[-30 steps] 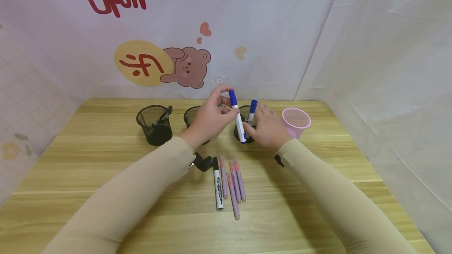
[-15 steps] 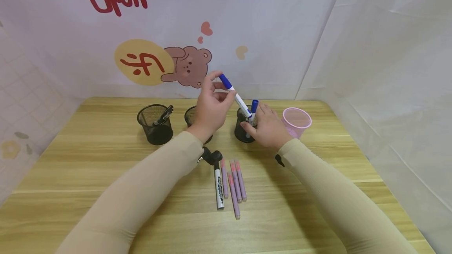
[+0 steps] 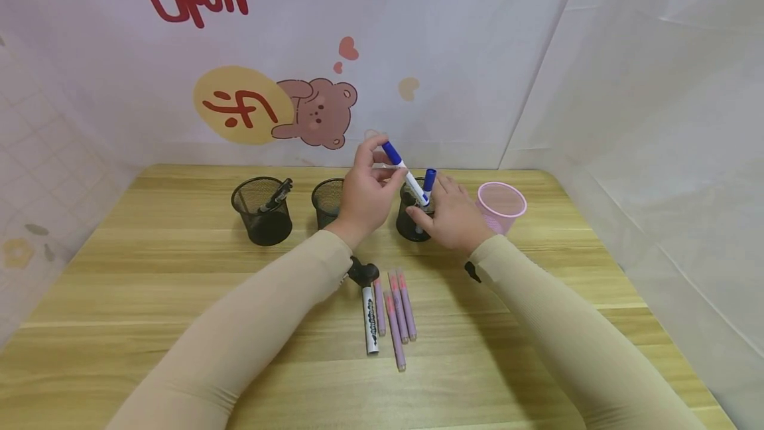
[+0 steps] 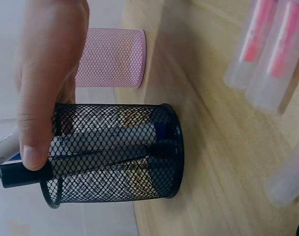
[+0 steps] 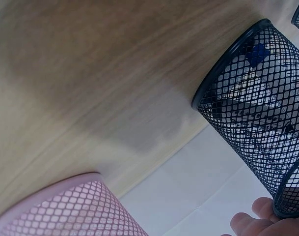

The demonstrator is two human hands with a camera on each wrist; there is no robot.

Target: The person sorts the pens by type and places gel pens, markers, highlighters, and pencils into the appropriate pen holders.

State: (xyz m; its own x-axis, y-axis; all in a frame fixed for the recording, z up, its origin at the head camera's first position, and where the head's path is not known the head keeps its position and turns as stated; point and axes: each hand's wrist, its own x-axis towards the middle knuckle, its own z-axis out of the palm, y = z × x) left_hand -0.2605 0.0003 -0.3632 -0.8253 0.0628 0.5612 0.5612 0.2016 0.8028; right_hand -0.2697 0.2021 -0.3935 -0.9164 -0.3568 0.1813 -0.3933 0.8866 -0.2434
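Note:
My left hand (image 3: 382, 163) pinches a white marker with a blue cap (image 3: 406, 175), tilted, cap up-left, its lower end at the mouth of the right-hand black mesh cup (image 3: 410, 223). My right hand (image 3: 427, 202) grips that cup, thumb in front and fingers behind the rim. A second blue-capped marker (image 3: 428, 182) stands inside it. The left wrist view shows the cup (image 4: 115, 152) on its side with markers inside and the right thumb (image 4: 34, 123) on its rim. The right wrist view shows the cup's mesh wall (image 5: 257, 118) and a fingertip (image 5: 252, 223).
Two more black mesh cups stand to the left, one (image 3: 262, 212) holding a black pen, one (image 3: 328, 200) partly behind my left hand. A pink mesh cup (image 3: 501, 206) stands to the right. A black-and-white marker (image 3: 370, 318) and several pink pens (image 3: 398, 316) lie near me.
My left hand lifted the blue-capped marker from in front of the cup, tilted it, and brought its lower end down to the cup's mouth. My right hand stayed on the cup.

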